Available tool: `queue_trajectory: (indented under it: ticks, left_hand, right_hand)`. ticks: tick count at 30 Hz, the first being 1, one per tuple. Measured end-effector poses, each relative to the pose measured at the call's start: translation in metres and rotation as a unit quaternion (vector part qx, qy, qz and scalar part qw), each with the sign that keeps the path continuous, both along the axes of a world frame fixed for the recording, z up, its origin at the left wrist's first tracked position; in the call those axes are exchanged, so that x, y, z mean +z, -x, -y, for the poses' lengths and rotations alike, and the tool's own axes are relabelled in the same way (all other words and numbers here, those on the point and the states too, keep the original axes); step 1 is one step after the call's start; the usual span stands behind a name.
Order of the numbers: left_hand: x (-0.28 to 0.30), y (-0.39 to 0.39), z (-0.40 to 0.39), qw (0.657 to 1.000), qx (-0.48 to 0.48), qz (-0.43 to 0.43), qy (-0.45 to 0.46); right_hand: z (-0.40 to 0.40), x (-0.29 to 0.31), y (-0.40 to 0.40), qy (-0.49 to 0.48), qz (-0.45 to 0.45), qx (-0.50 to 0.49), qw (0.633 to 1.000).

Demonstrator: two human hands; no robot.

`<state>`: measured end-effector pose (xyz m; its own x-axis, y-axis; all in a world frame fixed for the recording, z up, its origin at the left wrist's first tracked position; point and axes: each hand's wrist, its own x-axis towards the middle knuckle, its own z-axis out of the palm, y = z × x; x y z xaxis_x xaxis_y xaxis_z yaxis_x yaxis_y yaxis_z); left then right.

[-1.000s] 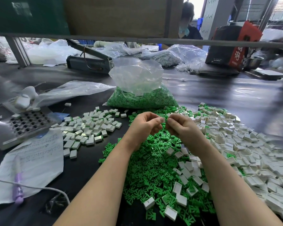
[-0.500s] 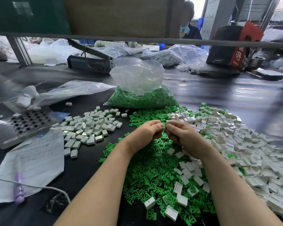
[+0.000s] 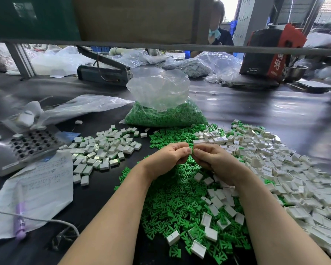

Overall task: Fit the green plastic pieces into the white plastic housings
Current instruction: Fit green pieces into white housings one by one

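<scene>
My left hand (image 3: 168, 157) and my right hand (image 3: 212, 159) meet fingertip to fingertip above a heap of loose green pieces (image 3: 176, 197). Both have curled fingers and pinch a small part between them; only a sliver of it shows, so I cannot tell whether it is a housing or a green piece. Empty white housings (image 3: 275, 165) lie in a wide pile to the right. A smaller pile of white housings with green showing inside (image 3: 103, 148) lies to the left. A clear bag of green pieces (image 3: 164, 111) stands behind the hands.
At the left lie a grey block with a grid of holes (image 3: 29, 146), a handwritten sheet (image 3: 38, 190) with a purple pen (image 3: 19, 219) and a white cable (image 3: 46, 220). Further back are a heat sealer (image 3: 103, 71), plastic bags and a seated person (image 3: 218, 29).
Both hands dipped a little towards the green heap, then rose again, staying together at the fingertips the whole time.
</scene>
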<state>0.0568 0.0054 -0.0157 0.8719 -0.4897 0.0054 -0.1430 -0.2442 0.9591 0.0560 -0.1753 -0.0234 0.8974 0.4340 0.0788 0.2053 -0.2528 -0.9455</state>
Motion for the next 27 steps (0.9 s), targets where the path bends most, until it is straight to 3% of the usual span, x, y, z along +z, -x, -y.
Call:
queue_trajectory:
  ticks: [27]
  left_hand:
    - [0.0013,0.0000,-0.0045,0.999,-0.038,0.011,-0.021]
  right_hand:
    - [0.0025,0.0022,0.0020,0.016,0.006,0.025,1.000]
